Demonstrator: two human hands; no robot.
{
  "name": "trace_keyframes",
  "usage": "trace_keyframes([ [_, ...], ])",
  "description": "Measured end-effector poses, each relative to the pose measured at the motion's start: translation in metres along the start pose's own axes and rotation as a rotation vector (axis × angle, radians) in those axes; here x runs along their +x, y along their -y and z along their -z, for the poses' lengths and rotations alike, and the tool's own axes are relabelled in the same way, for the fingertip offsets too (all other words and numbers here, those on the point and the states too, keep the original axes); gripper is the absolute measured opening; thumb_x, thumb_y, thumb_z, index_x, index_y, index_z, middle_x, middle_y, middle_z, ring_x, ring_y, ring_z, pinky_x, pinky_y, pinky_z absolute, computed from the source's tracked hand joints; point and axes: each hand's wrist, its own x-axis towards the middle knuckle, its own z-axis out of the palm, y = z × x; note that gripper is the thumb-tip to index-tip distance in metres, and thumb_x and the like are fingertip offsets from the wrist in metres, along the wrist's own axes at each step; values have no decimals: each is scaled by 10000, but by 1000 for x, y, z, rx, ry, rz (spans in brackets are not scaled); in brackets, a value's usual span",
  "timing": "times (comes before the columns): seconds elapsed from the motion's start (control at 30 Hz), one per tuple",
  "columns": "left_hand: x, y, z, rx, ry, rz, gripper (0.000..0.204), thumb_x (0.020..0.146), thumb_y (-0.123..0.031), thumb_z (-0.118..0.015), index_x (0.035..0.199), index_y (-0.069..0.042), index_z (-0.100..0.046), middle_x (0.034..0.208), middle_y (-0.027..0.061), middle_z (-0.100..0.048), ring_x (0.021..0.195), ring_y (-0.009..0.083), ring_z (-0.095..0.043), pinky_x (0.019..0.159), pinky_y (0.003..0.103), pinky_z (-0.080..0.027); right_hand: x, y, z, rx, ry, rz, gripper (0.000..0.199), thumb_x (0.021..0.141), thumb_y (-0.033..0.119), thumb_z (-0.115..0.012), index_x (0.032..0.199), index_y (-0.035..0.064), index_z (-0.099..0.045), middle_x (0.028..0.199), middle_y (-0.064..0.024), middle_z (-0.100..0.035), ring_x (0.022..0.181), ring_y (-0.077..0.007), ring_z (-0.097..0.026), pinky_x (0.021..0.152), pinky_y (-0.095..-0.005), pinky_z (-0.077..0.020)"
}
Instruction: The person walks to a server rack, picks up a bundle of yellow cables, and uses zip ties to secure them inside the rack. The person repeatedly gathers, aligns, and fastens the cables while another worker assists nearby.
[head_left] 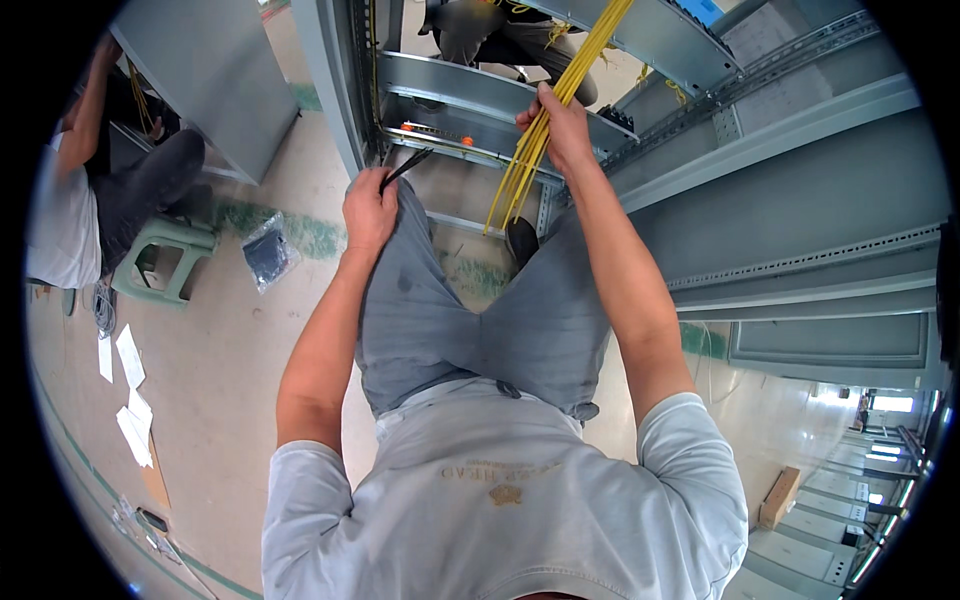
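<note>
My right hand point(565, 130) is closed round a bundle of yellow wires point(592, 52) inside an open grey metal cabinet point(328, 75). The loose ends of the wires fan out below the hand, and the upper part runs out past the top of the view. My left hand point(370, 212) rests by my left knee, its fingers closed on a few thin black strips that look like cable ties point(408, 166). Their tips point toward the cabinet's lower crossbar. A yellow wire also runs down the cabinet's left post.
Metal crossbars point(455, 78) span the cabinet in front of me, and a person point(465, 30) sits behind them. At the left another person point(75, 200) is beside a green stool point(165, 262). A plastic bag point(268, 252) and papers point(132, 400) lie on the floor.
</note>
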Motion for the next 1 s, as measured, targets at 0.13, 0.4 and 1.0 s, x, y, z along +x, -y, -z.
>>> trace_keyframes([
  [0.13,1,-3,1,9,7,18,169,915,-156,-647,1053,-73,-698,979,147,-674,927,391,-652,793,459,-526,-5,6,-11,41,48,-36,290,1028,270,-622,878,31,-557,724,-62,-588,643,-222,-686,609,-360,-599],
  [0.4,6,-5,-5,-12,-4,-27,164,917,-157,-647,1047,-71,-697,982,146,-674,933,390,-651,803,454,-523,12,-6,13,39,-60,-25,275,1000,280,-681,914,43,-572,751,-40,-600,674,-204,-699,600,-333,-578],
  [1.0,6,-9,-7,36,6,-73,162,934,-163,-626,1028,-52,-698,955,158,-662,918,386,-649,796,448,-516,14,0,13,131,124,-100,320,1036,325,-619,930,26,-658,857,-108,-718,915,-239,-740,769,-339,-577],
])
